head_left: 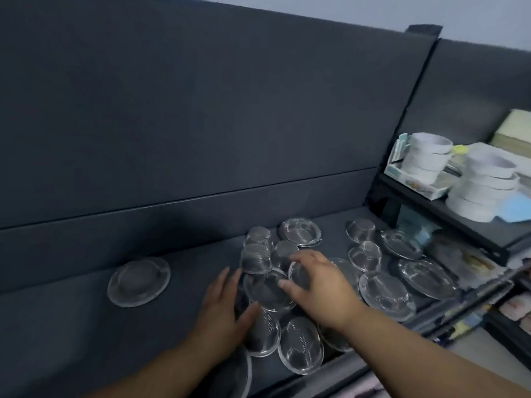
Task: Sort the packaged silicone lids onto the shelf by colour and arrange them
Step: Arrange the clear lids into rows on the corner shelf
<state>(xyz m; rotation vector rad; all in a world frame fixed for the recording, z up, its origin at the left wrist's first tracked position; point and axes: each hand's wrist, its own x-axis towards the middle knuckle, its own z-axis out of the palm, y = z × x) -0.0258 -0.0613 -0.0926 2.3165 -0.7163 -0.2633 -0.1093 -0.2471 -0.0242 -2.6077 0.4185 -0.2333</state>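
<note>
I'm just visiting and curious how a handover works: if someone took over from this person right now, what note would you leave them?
Left hand: fingers straight, laid against the left side of the pile, holding nothing.
Right hand: fingers curled over one clear lid atop the pile.
Lids: the loose pile sits mid-shelf, further lids spread to its right, one lone lid apart on the left, all on the dark shelf.
Done: no tidy groups show yet.
To do: sort and line up nearly everything; colours are hard to tell in this dim light.
</note>
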